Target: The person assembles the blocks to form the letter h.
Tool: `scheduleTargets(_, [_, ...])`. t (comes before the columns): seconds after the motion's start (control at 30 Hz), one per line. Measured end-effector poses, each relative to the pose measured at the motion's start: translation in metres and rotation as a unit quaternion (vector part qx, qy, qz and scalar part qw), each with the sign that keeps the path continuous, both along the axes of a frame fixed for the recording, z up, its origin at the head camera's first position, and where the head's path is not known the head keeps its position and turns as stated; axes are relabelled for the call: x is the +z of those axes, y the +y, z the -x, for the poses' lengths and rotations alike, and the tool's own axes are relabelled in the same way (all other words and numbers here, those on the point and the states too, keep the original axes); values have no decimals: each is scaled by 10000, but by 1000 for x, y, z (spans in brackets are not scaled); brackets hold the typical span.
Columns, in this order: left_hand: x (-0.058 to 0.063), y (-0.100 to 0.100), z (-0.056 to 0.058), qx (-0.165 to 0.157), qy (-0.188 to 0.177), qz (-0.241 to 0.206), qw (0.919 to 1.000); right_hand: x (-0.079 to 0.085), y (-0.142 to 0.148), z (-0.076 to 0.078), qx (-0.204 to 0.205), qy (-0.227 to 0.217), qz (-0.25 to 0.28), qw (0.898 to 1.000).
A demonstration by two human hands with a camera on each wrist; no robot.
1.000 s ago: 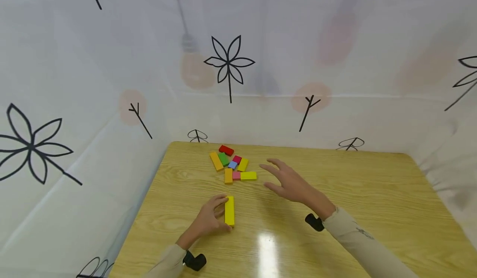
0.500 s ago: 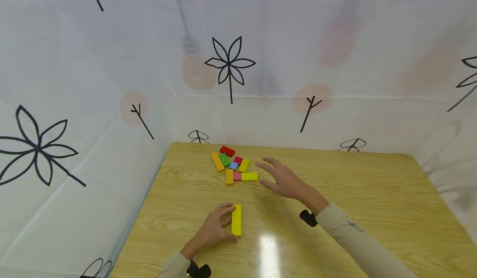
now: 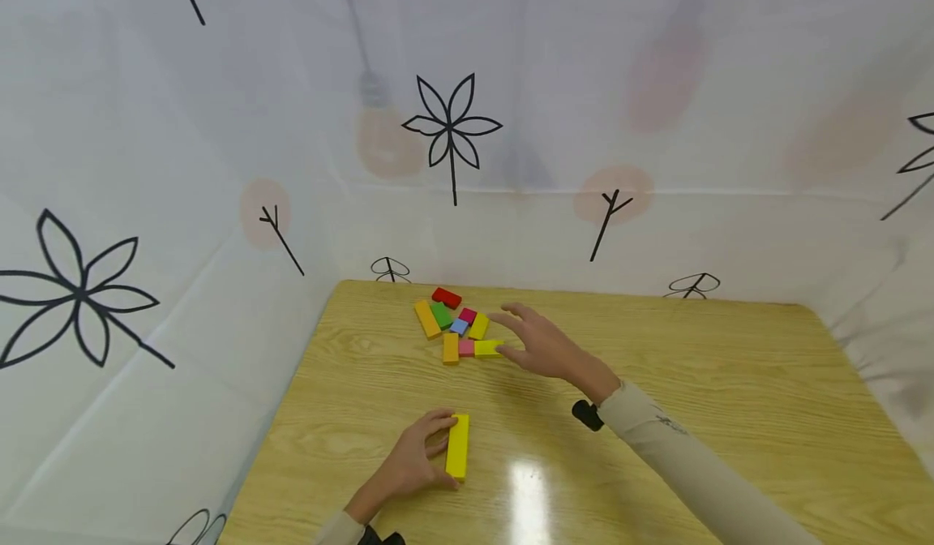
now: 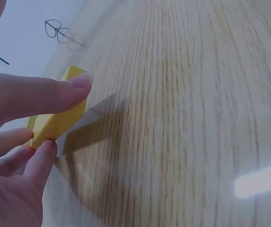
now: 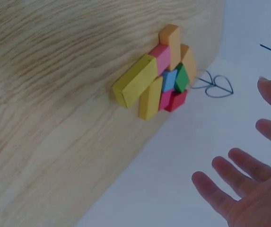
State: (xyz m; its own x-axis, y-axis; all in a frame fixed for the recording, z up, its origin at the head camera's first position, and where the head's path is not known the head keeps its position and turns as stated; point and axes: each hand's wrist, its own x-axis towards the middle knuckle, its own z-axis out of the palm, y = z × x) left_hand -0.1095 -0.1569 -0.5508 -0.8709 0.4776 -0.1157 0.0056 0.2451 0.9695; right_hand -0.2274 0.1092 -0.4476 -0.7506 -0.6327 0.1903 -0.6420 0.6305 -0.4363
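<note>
A long yellow block (image 3: 457,448) is pinched between the thumb and fingers of my left hand (image 3: 412,457), at the near part of the table. The left wrist view shows the same yellow block (image 4: 62,118) with a shadow beside it; whether it touches the table I cannot tell. My right hand (image 3: 547,346) hovers with spread fingers by the right end of the block cluster. Closest to it are a yellow block (image 3: 486,349) lying crosswise and another yellow block (image 3: 478,327). In the right wrist view the fingers of the right hand (image 5: 249,189) hold nothing.
Beside the yellow ones lie a pink block (image 3: 466,349), orange blocks (image 3: 451,350), a green block (image 3: 441,315), a blue block (image 3: 459,327), a crimson block (image 3: 468,315) and a red block (image 3: 447,298). A white patterned cloth (image 3: 511,229) borders the wooden table (image 3: 693,383).
My right hand has moved left to the cluster's edge. The left hand, with the yellow block in its grip, has come nearer and slightly right.
</note>
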Motion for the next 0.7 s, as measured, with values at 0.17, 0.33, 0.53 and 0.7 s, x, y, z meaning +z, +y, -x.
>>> scheduleTargets(0.17, [-1, -14, -3, -180, 25, 93, 9998, 3, -12, 6, 65, -33, -76, 9999])
scheduleTargets(0.33, [1, -33, -3, -209, 47, 92, 9997, 5, -25, 13, 71, -167, -152, 9997])
scheduleTargets(0.53, [5, -55, -3, -198, -100, 184, 9996, 5, -41, 21, 126, -460, -186, 9987])
scheduleTargets(0.7, [5, -67, -4, -174, -140, 121, 9997, 0, -53, 29, 83, -591, -181, 9981])
